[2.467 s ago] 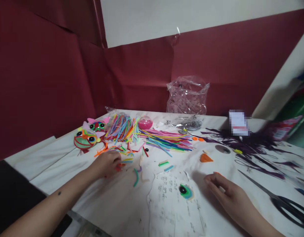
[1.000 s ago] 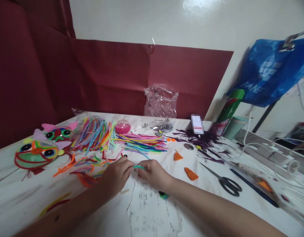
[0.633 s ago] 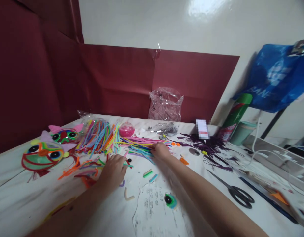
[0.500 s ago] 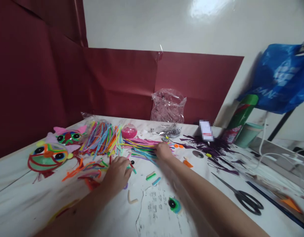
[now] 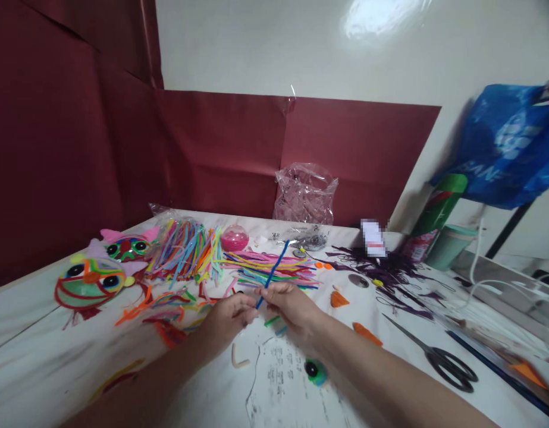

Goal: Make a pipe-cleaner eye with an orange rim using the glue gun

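After drawing blue strip (image 5: 275, 270) from bundle (image 5: 294, 271) short of tabletop's (image 5: 207, 389) far edge, gripping with right hand (image 5: 292, 302), seemingly work-ready, with uncertain hold by left hand (image 5: 228, 315)

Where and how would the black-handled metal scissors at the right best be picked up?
Probably by the black looped handles of the scissors, the right hand coming from above and the near side: they lie flat, handles nearer the person, pointed blades aimed away and leftward. That hand pinches a thin blue stick.
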